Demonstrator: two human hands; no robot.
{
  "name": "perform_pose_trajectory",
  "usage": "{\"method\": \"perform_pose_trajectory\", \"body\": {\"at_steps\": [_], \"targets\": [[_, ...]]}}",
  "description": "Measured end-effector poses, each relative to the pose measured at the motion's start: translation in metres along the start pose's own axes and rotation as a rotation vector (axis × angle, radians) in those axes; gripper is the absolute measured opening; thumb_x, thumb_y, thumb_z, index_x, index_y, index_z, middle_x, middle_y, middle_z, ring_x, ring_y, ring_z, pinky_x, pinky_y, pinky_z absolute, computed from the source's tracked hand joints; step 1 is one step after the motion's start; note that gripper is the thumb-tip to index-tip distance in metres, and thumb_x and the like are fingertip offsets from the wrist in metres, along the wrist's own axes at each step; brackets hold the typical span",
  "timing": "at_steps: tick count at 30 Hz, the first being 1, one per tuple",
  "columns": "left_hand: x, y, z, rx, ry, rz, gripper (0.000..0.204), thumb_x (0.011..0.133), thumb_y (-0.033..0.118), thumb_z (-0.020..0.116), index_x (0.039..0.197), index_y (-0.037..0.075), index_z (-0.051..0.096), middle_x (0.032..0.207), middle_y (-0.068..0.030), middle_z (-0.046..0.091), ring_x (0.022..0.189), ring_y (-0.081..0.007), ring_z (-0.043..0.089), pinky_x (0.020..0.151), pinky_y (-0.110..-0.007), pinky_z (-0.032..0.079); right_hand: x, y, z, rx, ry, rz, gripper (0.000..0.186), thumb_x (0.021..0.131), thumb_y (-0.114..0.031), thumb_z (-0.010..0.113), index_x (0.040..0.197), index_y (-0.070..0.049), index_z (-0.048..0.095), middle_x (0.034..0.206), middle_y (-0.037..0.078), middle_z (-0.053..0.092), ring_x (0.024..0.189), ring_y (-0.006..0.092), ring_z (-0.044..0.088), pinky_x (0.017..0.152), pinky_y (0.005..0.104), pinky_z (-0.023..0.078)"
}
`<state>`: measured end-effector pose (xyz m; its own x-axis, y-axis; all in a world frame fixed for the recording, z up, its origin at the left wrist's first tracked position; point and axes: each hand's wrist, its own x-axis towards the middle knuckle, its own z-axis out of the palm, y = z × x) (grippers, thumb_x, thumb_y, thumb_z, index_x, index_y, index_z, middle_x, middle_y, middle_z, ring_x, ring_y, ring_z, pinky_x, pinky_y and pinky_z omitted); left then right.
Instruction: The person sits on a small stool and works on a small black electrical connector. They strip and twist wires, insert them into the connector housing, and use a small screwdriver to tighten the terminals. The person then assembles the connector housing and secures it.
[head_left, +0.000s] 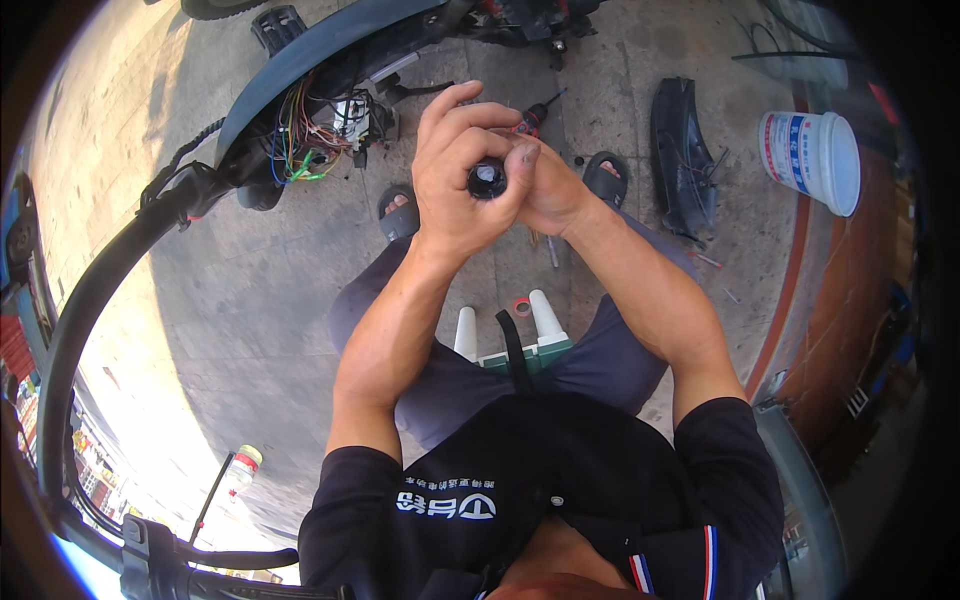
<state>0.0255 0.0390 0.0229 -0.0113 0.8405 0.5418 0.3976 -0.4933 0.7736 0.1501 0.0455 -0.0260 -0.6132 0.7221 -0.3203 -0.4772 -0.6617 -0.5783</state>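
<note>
My left hand (450,165) is curled round a black round thing (487,180), seen end-on, with a dark hollow and a pale shiny spot inside; its kind is not clear. Pressed close against that hand from the right is my right hand (550,190). The right hand's fingers are mostly hidden behind the left, so whether they also grip the black thing does not show. Both hands are raised in front of me, above my knees. Beyond them on the ground lies a red-and-black tool (532,120) with a thin shaft, partly covered by my fingers.
Exposed coloured wires (300,140) hang from a vehicle's dark body at the upper left. A long handlebar (75,290) curves along the left. A black curved panel (680,150) and a white bucket (810,160) stand right. Below me are a green-and-white stool (545,325) and red tape roll (521,307).
</note>
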Motion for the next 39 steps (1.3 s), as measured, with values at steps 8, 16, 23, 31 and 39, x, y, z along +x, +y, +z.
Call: {"method": "perform_pose_trajectory", "body": {"at_steps": [8,16,23,31,39], "targets": [[-0.001,-0.002,-0.001,-0.041,0.024,-0.019,0.017,0.070,0.004,0.078,0.074,0.005,0.062,0.090,-0.0075,0.070,0.108,-0.0341,0.061,0.095,-0.044,0.046,0.000,0.008,-0.001,0.044,-0.036,0.004,0.043,0.095,-0.049,0.058,0.101,-0.007,0.063,0.089,0.001,0.063,0.069,0.0067,0.058,0.052,0.0210,0.043],[-0.002,-0.001,-0.004,-0.036,0.000,-0.016,0.010,0.079,0.001,0.072,0.077,0.001,0.063,0.089,-0.0107,0.071,0.105,-0.0331,0.065,0.097,-0.044,0.048,0.001,0.010,-0.004,-0.002,-0.038,0.008,0.046,0.095,-0.052,0.058,0.102,-0.007,0.063,0.090,0.001,0.063,0.072,0.0067,0.059,0.054,0.0208,0.044],[-0.004,-0.004,-0.003,-0.051,0.002,-0.011,0.017,0.072,0.005,0.079,0.074,0.006,0.062,0.089,-0.0070,0.070,0.110,-0.0333,0.062,0.094,-0.042,0.045,-0.003,0.002,0.006,0.041,-0.022,0.002,0.041,0.096,-0.047,0.058,0.103,-0.006,0.063,0.089,0.001,0.063,0.073,0.0067,0.059,0.055,0.0208,0.044],[-0.004,-0.004,-0.002,-0.074,0.026,-0.032,0.017,0.072,0.005,0.078,0.073,0.005,0.062,0.092,-0.0082,0.070,0.108,-0.0336,0.063,0.093,-0.043,0.047,-0.001,0.006,0.000,0.008,-0.036,0.006,0.040,0.096,-0.047,0.058,0.098,-0.008,0.062,0.083,0.000,0.060,0.063,0.0065,0.054,0.052,0.0209,0.041],[-0.006,0.000,-0.003,-0.132,0.042,-0.118,0.017,0.074,0.004,0.079,0.076,0.001,0.062,0.114,-0.0155,0.066,0.103,-0.0305,0.065,0.087,-0.039,0.052,-0.003,0.003,0.003,0.024,-0.021,0.012,0.034,0.098,-0.044,0.057,0.099,-0.010,0.058,0.082,-0.001,0.057,0.064,0.0069,0.054,0.052,0.0214,0.041]]}}
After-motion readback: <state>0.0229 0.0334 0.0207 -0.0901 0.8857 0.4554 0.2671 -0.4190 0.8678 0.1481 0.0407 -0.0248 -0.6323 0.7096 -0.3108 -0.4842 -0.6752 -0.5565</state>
